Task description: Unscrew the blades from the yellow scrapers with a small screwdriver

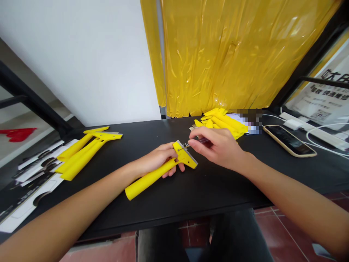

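My left hand grips a yellow-handled scraper near its head, with the handle pointing toward me and the metal blade edge facing right. My right hand pinches a small dark screwdriver, and its thin tip reaches the scraper's yellow head. Its fingers hide most of the shaft. Several more yellow scrapers lie together on the black table to the left. A heap of yellow scraper parts sits at the back, close to my right hand.
A smartphone, a white power strip and white cables lie at the right. Black-and-white printed cards overlap the left table edge. Yellow plastic sheeting hangs behind the table, beside a white wall.
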Motion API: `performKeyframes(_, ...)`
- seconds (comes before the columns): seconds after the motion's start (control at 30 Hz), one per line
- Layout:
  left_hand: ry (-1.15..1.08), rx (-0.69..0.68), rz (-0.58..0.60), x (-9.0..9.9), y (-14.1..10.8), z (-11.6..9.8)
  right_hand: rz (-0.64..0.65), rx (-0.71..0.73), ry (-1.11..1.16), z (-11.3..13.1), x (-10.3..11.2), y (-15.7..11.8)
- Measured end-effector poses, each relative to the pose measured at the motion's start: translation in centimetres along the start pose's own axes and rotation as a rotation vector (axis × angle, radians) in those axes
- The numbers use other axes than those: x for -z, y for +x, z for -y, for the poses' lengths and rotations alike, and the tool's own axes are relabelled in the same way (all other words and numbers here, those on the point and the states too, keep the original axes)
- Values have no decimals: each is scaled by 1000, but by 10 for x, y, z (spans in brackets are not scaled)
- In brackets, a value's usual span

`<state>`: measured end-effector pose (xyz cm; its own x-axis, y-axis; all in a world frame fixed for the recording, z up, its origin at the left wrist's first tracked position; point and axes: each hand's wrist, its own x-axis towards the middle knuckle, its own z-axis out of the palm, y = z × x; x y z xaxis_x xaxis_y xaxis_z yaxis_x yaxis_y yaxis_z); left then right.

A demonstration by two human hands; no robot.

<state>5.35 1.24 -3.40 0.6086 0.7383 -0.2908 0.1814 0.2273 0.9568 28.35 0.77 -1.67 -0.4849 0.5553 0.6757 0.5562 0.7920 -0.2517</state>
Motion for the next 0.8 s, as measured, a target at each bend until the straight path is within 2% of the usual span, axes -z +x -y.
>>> performKeyframes(0.2, -2, 10, -7, -1, 0, 1, 23, 42, 89, 0, 1, -1)
performKeyframes(0.43, 8, -8, -1, 0, 0, 0, 3, 2, 32, 1, 1, 0)
performKeyframes(0.63, 1, -14, 11, 2, 0, 2, -18, 103, 78, 2, 0, 0)
performKeyframes(0.8, -15, -10, 14, 2, 1, 3, 4, -42, 83, -1, -1, 0)
